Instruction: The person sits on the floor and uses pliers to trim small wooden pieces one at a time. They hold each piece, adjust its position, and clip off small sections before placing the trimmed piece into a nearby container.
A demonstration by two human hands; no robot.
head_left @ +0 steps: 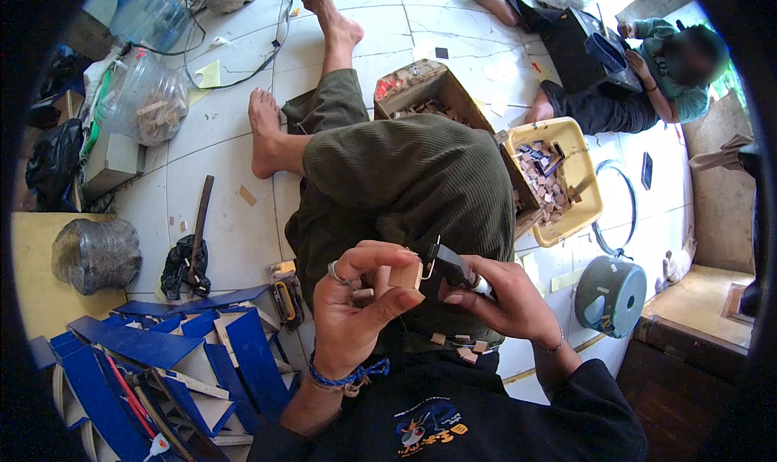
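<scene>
My left hand pinches a small pale wooden block between thumb and fingers, just above my lap. A ring sits on one finger and a blue braided band on the wrist. My right hand grips a small black tool with a thin wire loop at its tip, pressed against the block's right side. A few loose wooden bits lie on my dark green trousers below the hands.
A yellow tray of small wooden pieces and a wooden box stand beyond my knee. Blue cardboard boxes pile at lower left. A hammer, plastic jars, a teal round container. Another person sits at upper right.
</scene>
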